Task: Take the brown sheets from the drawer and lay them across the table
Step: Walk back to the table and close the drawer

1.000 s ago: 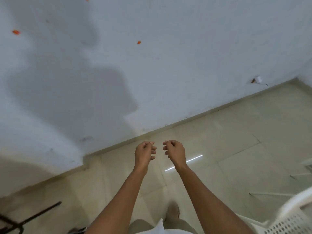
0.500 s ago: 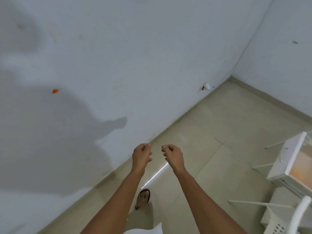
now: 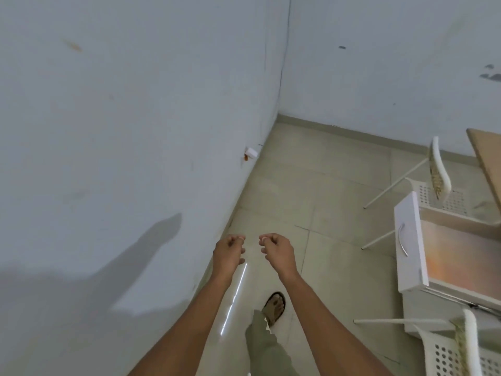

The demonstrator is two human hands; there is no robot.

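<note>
My left hand (image 3: 228, 252) and my right hand (image 3: 275, 251) hang side by side over the tiled floor, fingers curled loosely, holding nothing. To the right an open white drawer (image 3: 410, 241) with a curved metal handle sticks out. A brown sheet (image 3: 461, 263) lies inside it, shiny with glare. The corner of a light wooden table (image 3: 488, 161) shows at the right edge, above the drawer. Both hands are well left of the drawer.
A white wall (image 3: 122, 131) runs close on my left and meets a second wall in the far corner. Two white perforated chairs (image 3: 440, 183) (image 3: 461, 351) stand beside the drawer. My sandalled foot (image 3: 275, 306) steps on the floor below my hands.
My view has swung to the right, bringing the drawer, chairs and table edge further in. Both hands keep the same curled pose in front of me.
</note>
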